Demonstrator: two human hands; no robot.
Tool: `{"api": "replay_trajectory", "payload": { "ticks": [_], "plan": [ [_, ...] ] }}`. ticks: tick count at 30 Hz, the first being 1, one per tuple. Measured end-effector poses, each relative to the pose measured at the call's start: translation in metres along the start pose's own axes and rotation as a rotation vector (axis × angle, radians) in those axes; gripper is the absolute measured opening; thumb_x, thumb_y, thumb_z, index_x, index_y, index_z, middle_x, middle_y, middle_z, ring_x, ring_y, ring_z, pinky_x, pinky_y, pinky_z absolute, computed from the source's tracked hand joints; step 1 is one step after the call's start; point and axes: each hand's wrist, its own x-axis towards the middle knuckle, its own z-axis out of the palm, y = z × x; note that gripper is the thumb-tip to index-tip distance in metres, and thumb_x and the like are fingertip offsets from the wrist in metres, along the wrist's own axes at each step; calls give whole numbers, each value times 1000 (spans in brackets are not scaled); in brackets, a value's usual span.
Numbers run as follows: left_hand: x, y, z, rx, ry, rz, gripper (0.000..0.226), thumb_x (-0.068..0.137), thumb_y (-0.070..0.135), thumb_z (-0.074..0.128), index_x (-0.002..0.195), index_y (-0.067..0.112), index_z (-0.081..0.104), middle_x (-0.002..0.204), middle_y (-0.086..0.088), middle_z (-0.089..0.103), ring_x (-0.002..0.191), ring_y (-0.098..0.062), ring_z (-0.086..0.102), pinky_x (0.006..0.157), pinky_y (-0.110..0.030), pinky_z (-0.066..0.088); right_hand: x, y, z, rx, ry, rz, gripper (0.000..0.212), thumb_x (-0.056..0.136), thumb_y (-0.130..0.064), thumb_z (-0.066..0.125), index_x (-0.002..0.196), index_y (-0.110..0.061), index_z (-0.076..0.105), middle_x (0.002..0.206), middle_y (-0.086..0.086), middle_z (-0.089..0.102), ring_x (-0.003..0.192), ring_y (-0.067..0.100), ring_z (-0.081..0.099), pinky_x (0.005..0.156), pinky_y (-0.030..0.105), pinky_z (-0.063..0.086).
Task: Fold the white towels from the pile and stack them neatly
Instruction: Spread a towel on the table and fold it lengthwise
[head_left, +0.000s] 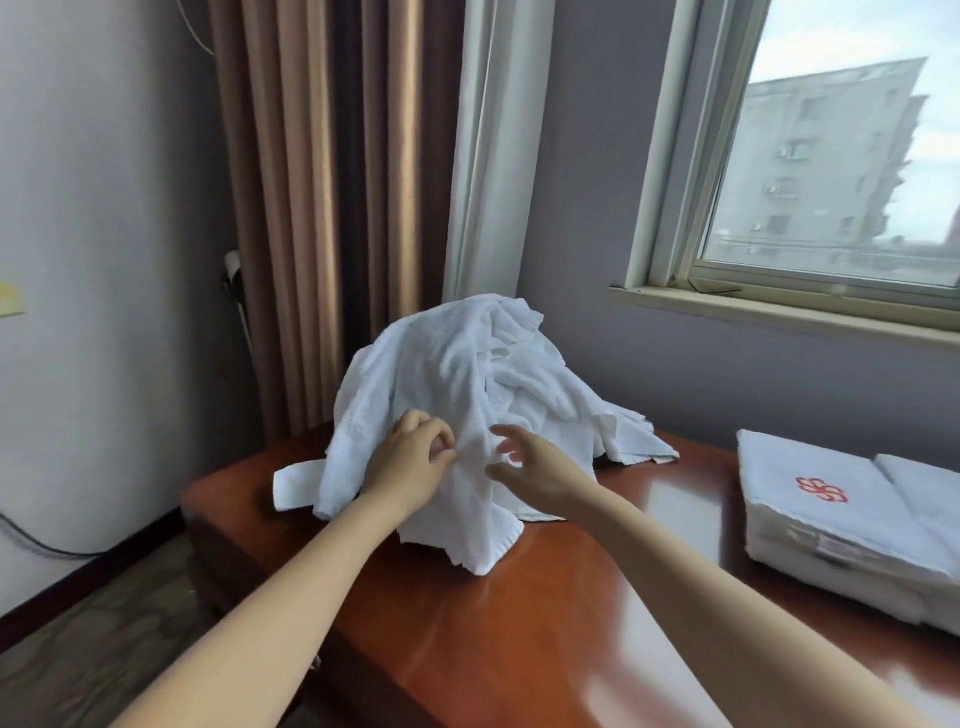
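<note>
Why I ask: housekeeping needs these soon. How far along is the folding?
Done: a folded stack lies on the table, at right. In hand: the left hand pinches the pile, and the right hand reaches open beside it. Left: the whole heaped pile, unfolded.

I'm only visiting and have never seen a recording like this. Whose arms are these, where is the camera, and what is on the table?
No machine here: a person wears one camera on the head, looking forward and down, so the arms are their own. On the reddish table lies a pile of white towels, with a folded stack bearing a red emblem to the right. The left hand pinches cloth on the pile; the right hand reaches toward it, fingers spread, holding nothing.
</note>
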Motion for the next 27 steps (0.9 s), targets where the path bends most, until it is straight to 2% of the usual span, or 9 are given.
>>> {"api": "replay_trajectory", "payload": {
  "ticks": [3, 5, 8, 13, 16, 18, 20, 23, 27],
  "plan": [
    [-8, 11, -8, -212, 10, 143, 7, 95, 34, 61, 91, 31, 56, 103, 15, 57, 100, -5, 57, 92, -37, 50, -3, -9, -10, 307, 83, 67, 52, 99, -45, 50, 126, -2, 57, 126, 19, 61, 107, 22, 60, 98, 47, 45],
    [-17, 26, -13, -306, -60, 222, 6, 94, 37, 62, 92, 32, 59, 96, 16, 64, 95, -1, 61, 91, -35, 52, -6, -13, -21, 493, 98, 140, 44, 97, -47, 52, 114, -9, 65, 117, 14, 66, 110, 23, 62, 98, 46, 48],
    [-33, 57, -14, -345, -175, 348, 4, 92, 36, 65, 94, 37, 62, 95, 21, 66, 94, 2, 63, 87, -26, 52, -14, -10, -36, 672, 69, 183, 16, 92, -19, 60, 105, -20, 70, 103, 6, 71, 99, 18, 67, 85, 34, 57],
    [-50, 102, -7, -331, -201, 466, 5, 88, 30, 69, 91, 33, 66, 93, 19, 67, 92, 0, 64, 85, -26, 51, -47, 4, -62, 738, 90, 275, 30, 85, 8, 44, 95, -12, 63, 67, 4, 57, 65, 17, 57, 71, 34, 57],
    [-56, 124, 1, -314, -119, 511, 6, 91, 34, 66, 96, 33, 67, 94, 19, 66, 90, -1, 62, 80, -23, 51, -75, 20, -80, 706, 160, 319, 32, 80, 11, 33, 70, -10, 55, 59, 4, 47, 50, 13, 45, 48, 24, 39],
    [-58, 140, 9, -292, -24, 550, 11, 93, 32, 64, 103, 31, 67, 97, 17, 64, 91, -1, 60, 80, -21, 49, -100, 35, -92, 639, 202, 344, 30, 78, 8, 35, 71, -7, 59, 68, 8, 47, 57, 19, 42, 51, 28, 31],
    [-57, 156, 20, -239, 3, 562, 18, 94, 28, 61, 112, 27, 66, 107, 13, 62, 100, -3, 58, 85, -26, 48, -128, 51, -105, 598, 217, 368, 32, 81, 5, 39, 81, -1, 70, 72, 11, 57, 63, 21, 52, 52, 26, 39],
    [-60, 181, 44, -136, -133, 549, 26, 98, 34, 55, 122, 28, 63, 126, 9, 58, 121, -10, 50, 97, -33, 45, -173, 72, -127, 436, 229, 426, 37, 83, 0, 42, 68, -13, 73, 64, 3, 65, 54, 14, 58, 48, 16, 41],
    [-77, 214, 84, -84, -338, 551, 31, 99, 39, 50, 126, 30, 62, 132, 12, 59, 124, -8, 50, 103, -29, 39, -234, 103, -153, 272, 261, 481, 18, 84, -23, 51, 69, -19, 59, 72, 2, 54, 65, 16, 48, 64, 25, 34]
  ]
}}
